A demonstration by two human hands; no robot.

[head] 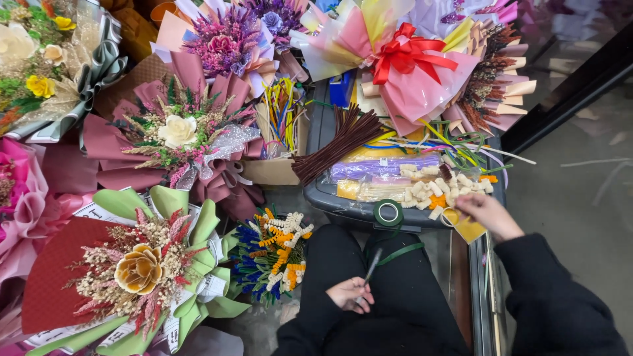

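two hands (349, 293), one green tape roll (388, 212), one red ribbon bow (403, 56), one grey tray (330, 191)

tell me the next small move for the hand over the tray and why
Probably close the right hand on one cream rolled piece and carry it to the thin stem in the left hand: the fingers sit at the pile's edge on the grey tray, and the stem's tip looks bare.

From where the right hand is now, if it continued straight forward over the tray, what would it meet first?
Probably the small cream rolled pieces heaped on the grey tray; the right hand reaches toward them from the tray's near edge. How high the hand is above them is unclear.
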